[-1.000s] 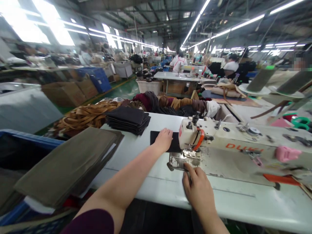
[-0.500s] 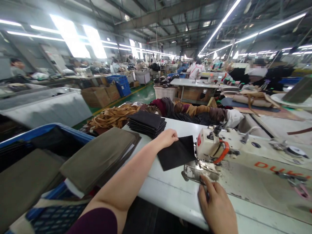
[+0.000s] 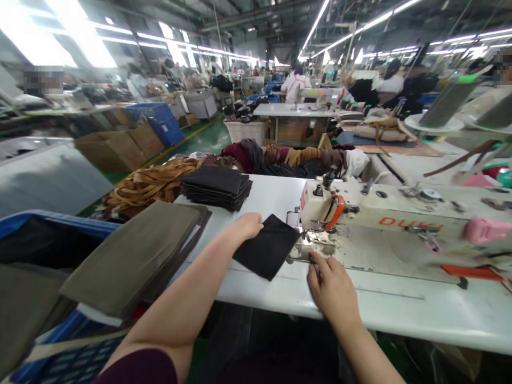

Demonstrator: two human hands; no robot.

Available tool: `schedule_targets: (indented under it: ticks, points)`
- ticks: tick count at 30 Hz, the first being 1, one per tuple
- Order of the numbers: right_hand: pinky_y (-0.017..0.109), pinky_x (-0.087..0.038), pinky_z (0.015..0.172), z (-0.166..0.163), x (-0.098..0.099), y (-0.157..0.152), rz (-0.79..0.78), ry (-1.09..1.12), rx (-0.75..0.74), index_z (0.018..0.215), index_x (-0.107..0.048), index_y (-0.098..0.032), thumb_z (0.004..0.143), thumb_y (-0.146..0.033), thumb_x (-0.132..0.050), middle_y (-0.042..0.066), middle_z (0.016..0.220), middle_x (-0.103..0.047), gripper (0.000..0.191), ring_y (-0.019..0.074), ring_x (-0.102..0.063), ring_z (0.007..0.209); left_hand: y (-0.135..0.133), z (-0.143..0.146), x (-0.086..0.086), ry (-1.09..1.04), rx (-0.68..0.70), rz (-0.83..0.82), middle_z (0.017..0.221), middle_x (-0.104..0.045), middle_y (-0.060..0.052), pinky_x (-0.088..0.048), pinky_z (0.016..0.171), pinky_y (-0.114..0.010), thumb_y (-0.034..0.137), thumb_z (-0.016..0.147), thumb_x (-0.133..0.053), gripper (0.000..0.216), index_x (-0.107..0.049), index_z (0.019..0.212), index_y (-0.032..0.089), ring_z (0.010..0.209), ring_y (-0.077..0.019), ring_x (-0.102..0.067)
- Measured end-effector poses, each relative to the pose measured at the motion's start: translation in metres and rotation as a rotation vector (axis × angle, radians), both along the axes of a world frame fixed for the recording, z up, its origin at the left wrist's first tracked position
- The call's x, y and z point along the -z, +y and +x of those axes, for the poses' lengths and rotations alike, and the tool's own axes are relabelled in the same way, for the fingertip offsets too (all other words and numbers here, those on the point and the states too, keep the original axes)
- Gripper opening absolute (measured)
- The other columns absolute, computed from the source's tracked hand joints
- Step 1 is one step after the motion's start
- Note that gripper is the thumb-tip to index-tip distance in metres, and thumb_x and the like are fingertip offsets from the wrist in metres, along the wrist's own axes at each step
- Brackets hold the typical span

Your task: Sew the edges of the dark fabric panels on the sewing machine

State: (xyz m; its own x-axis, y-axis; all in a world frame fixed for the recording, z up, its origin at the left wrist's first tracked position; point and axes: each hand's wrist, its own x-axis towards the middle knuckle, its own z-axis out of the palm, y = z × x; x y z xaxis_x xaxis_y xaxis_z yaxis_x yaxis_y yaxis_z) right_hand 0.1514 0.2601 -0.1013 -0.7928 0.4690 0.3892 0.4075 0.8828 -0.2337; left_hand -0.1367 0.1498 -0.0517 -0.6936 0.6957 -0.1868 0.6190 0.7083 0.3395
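Observation:
My left hand (image 3: 251,226) is closed on the upper left edge of a black fabric piece (image 3: 269,248). The piece lies turned like a diamond over the white table, one corner close to the sewing machine's (image 3: 320,205) presser foot area. Beside the metal needle plate (image 3: 320,249) is my right hand (image 3: 334,288), index fingertip at the plate's front edge and fingers curled. Something small and dark shows between its thumb and index finger, too hidden to name. Behind my left hand sits a stack of black fabric pieces (image 3: 216,186).
Olive fabric pieces (image 3: 132,256) lie in a pile at the left, by a blue crate (image 3: 96,217). Tan straps (image 3: 150,184) and rolled dark cloth (image 3: 250,154) line the table's far side. A pink object (image 3: 484,230) sits on the machine's right. People work farther back.
The black fabric piece has turned so that one corner points at the machine. My left hand still grips it. The view has swung right; my right hand stays by the needle plate.

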Motion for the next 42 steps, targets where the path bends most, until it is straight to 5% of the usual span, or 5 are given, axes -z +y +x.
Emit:
schedule_targets:
  ticks: [12,21,30,36,42]
  points:
    - [0.037,-0.046,0.084,0.001,0.000,0.000,0.037,0.000,-0.007,0.134,-0.060,-0.016,0.100,-0.029,-0.048,0.008,0.092,-0.059,0.038,0.0245,-0.056,0.088,-0.076,0.022,-0.014,-0.147,-0.175,0.640,0.070,-0.057,0.002,-0.042,0.058,-0.023,0.036,0.092,-0.058,0.018,-0.058,0.088,0.019,0.063,-0.0149,-0.057]
    - [0.040,-0.048,0.083,0.001,0.008,0.006,0.082,0.066,-0.057,0.134,-0.059,-0.016,0.100,-0.033,-0.047,0.008,0.089,-0.060,0.040,0.0258,-0.058,0.083,-0.056,-0.088,-0.059,-0.140,-0.800,1.368,0.067,-0.050,0.005,-0.050,0.049,-0.016,0.025,0.090,-0.060,0.016,-0.046,0.086,0.019,0.052,-0.0094,-0.060]
    - [0.040,-0.049,0.084,0.003,0.007,0.006,0.077,0.031,-0.058,0.132,-0.060,-0.016,0.101,-0.034,-0.045,0.010,0.093,-0.062,0.039,0.0267,-0.061,0.086,-0.078,-0.096,-0.032,-0.049,-0.884,1.172,0.072,-0.051,0.002,-0.060,0.065,-0.029,0.020,0.090,-0.055,0.011,-0.045,0.088,0.019,0.061,-0.0129,-0.065]
    - [0.040,-0.049,0.084,0.002,0.004,0.006,0.108,0.029,-0.069,0.133,-0.060,-0.013,0.101,-0.034,-0.044,0.010,0.091,-0.062,0.041,0.0267,-0.060,0.085,-0.178,-0.037,-0.028,0.101,-0.646,0.784,0.078,-0.060,0.000,-0.053,0.091,-0.036,0.016,0.058,-0.076,0.026,-0.062,0.080,0.020,0.081,-0.0201,-0.062]
    - [0.041,-0.049,0.083,0.001,0.004,0.008,0.123,0.024,-0.080,0.132,-0.061,-0.011,0.101,-0.036,-0.043,0.011,0.090,-0.061,0.044,0.0276,-0.059,0.083,-0.266,-0.007,-0.034,0.277,-0.354,0.155,0.091,-0.064,-0.005,-0.049,0.080,-0.032,0.036,0.070,-0.068,0.025,-0.066,0.090,0.021,0.083,-0.0225,-0.062]
